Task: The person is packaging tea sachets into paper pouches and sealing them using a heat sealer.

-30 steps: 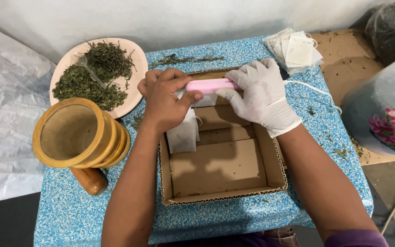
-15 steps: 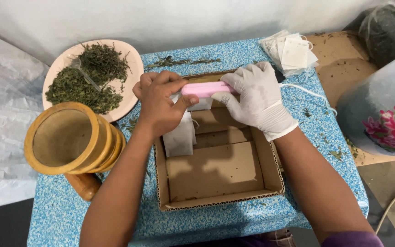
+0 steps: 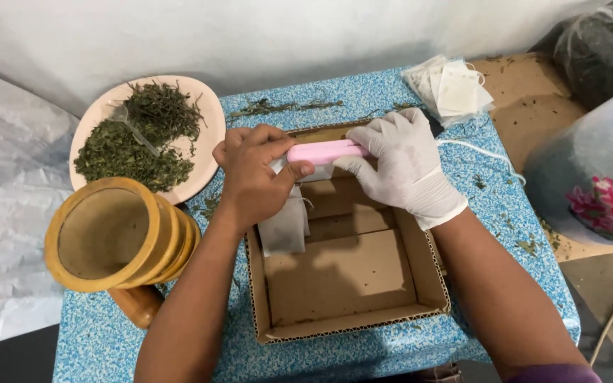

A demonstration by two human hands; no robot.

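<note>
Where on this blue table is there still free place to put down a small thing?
Free: the tablecloth strip in front of the cardboard box, and the box floor itself. Crowded: the left side, with the wooden mortar and the plate of dried herbs; the far right corner holds a pile of empty bags. Both the left hand and the gloved right hand work over the box's far end.

pink sealer (image 3: 324, 151) | white glove (image 3: 409, 167) | blue-speckled tablecloth (image 3: 384, 92) | green herbs (image 3: 133, 138)
</note>
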